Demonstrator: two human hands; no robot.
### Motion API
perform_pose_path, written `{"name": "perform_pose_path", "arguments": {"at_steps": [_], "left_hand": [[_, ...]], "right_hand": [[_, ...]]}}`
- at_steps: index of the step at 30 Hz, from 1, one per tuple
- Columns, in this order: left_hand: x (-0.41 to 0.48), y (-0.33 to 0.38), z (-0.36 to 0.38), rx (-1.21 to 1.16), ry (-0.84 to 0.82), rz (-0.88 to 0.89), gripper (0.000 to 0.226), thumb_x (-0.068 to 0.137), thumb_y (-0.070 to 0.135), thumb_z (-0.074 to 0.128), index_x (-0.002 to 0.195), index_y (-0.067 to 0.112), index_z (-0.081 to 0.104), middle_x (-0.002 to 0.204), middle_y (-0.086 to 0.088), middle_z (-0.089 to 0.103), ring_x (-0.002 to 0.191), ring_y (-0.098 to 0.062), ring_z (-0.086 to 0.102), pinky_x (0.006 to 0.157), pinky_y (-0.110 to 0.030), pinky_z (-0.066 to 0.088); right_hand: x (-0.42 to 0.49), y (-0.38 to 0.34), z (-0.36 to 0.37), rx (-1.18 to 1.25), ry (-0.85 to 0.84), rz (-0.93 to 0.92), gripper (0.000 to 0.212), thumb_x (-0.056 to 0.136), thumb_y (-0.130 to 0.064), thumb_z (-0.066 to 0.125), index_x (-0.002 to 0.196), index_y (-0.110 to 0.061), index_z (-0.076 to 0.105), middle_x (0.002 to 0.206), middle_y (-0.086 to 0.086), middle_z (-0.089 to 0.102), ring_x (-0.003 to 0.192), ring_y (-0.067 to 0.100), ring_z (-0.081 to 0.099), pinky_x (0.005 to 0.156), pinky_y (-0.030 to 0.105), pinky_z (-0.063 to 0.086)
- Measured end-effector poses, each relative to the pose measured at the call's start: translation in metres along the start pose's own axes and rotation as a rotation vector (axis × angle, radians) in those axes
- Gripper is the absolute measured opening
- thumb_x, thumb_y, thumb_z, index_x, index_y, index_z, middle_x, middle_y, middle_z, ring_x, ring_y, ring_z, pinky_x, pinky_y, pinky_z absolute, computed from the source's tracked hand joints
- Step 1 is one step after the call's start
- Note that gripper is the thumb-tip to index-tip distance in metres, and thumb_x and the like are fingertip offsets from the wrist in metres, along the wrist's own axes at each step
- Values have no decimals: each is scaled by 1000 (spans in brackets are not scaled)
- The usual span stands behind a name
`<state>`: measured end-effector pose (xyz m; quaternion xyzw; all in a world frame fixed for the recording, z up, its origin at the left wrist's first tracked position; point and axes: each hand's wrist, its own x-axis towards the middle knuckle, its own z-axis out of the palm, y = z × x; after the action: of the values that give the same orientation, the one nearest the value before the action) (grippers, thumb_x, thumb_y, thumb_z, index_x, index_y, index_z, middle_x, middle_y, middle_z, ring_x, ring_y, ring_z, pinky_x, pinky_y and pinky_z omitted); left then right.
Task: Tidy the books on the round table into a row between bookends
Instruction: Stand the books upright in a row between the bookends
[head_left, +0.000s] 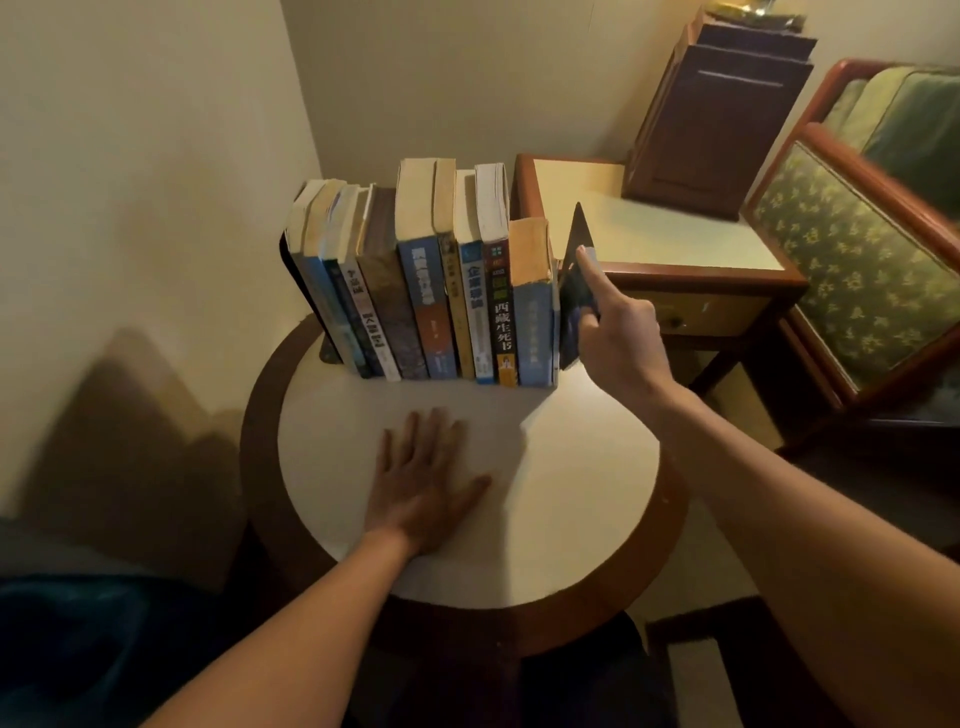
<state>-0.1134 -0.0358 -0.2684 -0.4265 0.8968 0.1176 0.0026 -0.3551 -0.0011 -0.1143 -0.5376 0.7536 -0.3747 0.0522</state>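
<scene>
Books stand in one row across the far part of the table, spines toward me, about ten of them. The row's left end sits close to the table's far left rim and to the wall. Its right end comes near the far right rim, just beside the side table. Between the spines and the near rim the white top lies broad and flat.

My right hand grips the right bookend. The index finger lies straight up along its dark plate and the other fingers curl at its near edge. That plate stands upright, touching the last pale blue book. My left hand rests flat on the table top, palm down, fingers straight and slightly spread, well apart from the books.

At the left end the left bookend stands against the outermost book, and the first few books lean left onto it. The rest stand upright. A dark box sits on the side table, and a chair stands to its right.
</scene>
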Motion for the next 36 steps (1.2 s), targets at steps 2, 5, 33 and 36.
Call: {"name": "perform_pose_path", "arguments": {"at_steps": [2, 5, 33, 36], "left_hand": [[8, -1, -2, -6, 5, -9, 84, 88, 83, 6, 157, 38, -9, 165, 5, -18, 151, -23, -22, 122, -51, -11], [14, -2, -3, -6, 26, -24, 86, 87, 84, 5, 158, 36, -5, 166, 5, -16, 152, -23, -20, 122, -51, -10], [17, 0, 2, 0, 109, -34, 86, 88, 84, 9, 158, 37, -4, 167, 9, -13, 153, -22, -15, 123, -51, -4], [18, 1, 1, 10, 106, -37, 86, 88, 83, 9, 158, 36, -4, 167, 8, -13, 153, -22, -15, 123, -51, -4]], "right_hand": [[11, 5, 6, -3, -87, 53, 71, 101, -1, 40, 159, -35, 16, 134, 13, 61, 111, 27, 64, 82, 49, 61], [21, 11, 15, -58, -224, 81, 79, 99, -1, 46, 158, -41, 12, 140, 13, 55, 125, 32, 56, 88, 49, 57], [41, 63, 35, -110, -366, 29, 89, 92, -5, 68, 159, -38, 18, 131, 15, 60, 108, 35, 65, 69, 40, 63], [34, 64, 37, -95, -342, 36, 89, 94, -2, 64, 158, -41, 16, 134, 15, 59, 115, 36, 62, 74, 47, 63]]}}
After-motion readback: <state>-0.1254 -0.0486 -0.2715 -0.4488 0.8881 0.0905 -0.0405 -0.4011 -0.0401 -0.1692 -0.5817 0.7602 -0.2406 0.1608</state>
